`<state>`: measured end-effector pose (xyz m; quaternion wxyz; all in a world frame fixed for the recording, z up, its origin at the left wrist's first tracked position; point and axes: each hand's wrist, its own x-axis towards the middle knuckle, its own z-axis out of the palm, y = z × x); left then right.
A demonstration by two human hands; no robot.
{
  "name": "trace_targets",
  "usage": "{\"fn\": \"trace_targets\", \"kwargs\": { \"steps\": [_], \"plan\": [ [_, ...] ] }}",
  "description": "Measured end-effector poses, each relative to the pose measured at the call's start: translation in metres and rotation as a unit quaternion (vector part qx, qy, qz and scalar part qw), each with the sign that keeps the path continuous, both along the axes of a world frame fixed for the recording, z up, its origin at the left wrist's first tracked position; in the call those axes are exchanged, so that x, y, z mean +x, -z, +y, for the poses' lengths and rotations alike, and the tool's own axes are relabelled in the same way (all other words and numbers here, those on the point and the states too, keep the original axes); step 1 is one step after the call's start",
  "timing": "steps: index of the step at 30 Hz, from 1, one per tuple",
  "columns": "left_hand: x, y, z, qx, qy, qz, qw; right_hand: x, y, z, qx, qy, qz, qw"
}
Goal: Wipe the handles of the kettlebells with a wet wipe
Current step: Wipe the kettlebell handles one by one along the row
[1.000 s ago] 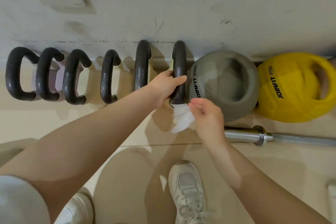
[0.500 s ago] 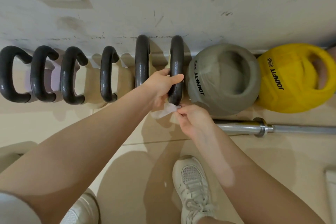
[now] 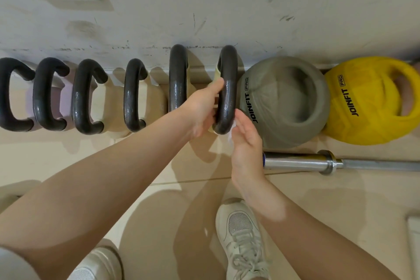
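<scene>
Black iron handle (image 3: pixel 228 88) is what we've got both hands on, the last one in the row of kettlebells against the wall. Our left hand (image 3: pixel 201 109) grips it from the left side, fingers tucked behind the bar, thumb up along it. Our right hand (image 3: pixel 246 137) presses the white wet wipe (image 3: pixel 231 133) against the handle's lower curve; fingers lie fairly flat over it, and only a scrap of wipe peeks out, so we can't tell how tightly it's held. Just right of that hand sits a grey ball (image 3: pixel 284 102), then a yellow ball (image 3: pixel 372 102) further right. A steel bar (image 3: pixel 318 162) lies near our right wrist. The other handles line up left of our left hand.
</scene>
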<state>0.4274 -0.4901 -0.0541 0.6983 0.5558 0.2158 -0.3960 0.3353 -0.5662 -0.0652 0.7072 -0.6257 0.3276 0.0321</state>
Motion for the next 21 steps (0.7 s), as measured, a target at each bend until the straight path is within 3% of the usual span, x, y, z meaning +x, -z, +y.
{"fn": "trace_targets", "kwargs": {
  "steps": [6, 11, 16, 19, 21],
  "plan": [
    [0.007, 0.003, -0.001, -0.041, -0.008, 0.013, 0.999, 0.051, -0.013, -0.017, -0.020, -0.080, -0.135, 0.987],
    [0.019, -0.002, -0.002, -0.022, -0.054, -0.052, 0.997, 0.117, -0.006, -0.033, -0.083, -0.152, -0.121, 0.977],
    [0.024, -0.003, 0.003, 0.001, -0.072, -0.052, 0.996, 0.163, 0.000, -0.037, -0.100, -0.178, -0.084, 0.975],
    [0.022, -0.001, 0.008, 0.001, -0.072, -0.054, 0.996, 0.179, 0.004, -0.037, -0.247, -0.258, -0.084, 0.930],
    [0.022, -0.003, 0.013, -0.004, -0.078, -0.053, 0.996, 0.182, -0.003, -0.035, -0.374, -0.363, -0.083, 0.850]
  ]
}}
